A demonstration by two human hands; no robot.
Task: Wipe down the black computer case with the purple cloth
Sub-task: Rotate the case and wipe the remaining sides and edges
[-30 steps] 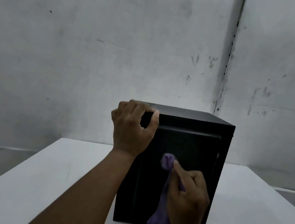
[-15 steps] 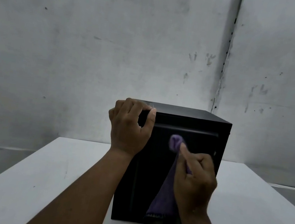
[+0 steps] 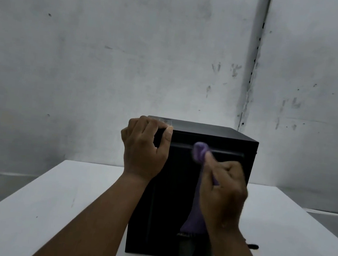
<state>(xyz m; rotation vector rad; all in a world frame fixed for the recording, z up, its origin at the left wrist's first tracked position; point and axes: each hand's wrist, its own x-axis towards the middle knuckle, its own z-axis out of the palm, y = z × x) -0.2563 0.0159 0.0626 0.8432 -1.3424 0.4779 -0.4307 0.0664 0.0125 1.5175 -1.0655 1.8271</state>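
The black computer case [image 3: 174, 202] stands upright on the white table [image 3: 49, 209], its near face towards me. My left hand [image 3: 143, 148] grips its top left corner, fingers over the top edge. My right hand [image 3: 223, 188] is closed on the purple cloth [image 3: 200, 153], pressing a bunched tip of it against the upper part of the near face, just under the top rim. The remainder of the cloth hangs down in front of the case to the table, where a grey part shows.
A grey stained wall [image 3: 108, 57] rises right behind the table, with a vertical seam [image 3: 255, 64] at the right. Bare tabletop lies on both sides of the case. A small dark object [image 3: 253, 246] lies by the case's lower right.
My right hand has slid the cloth tip up the near face, from mid-height to just under the top rim. My left hand has kept its grip on the corner.
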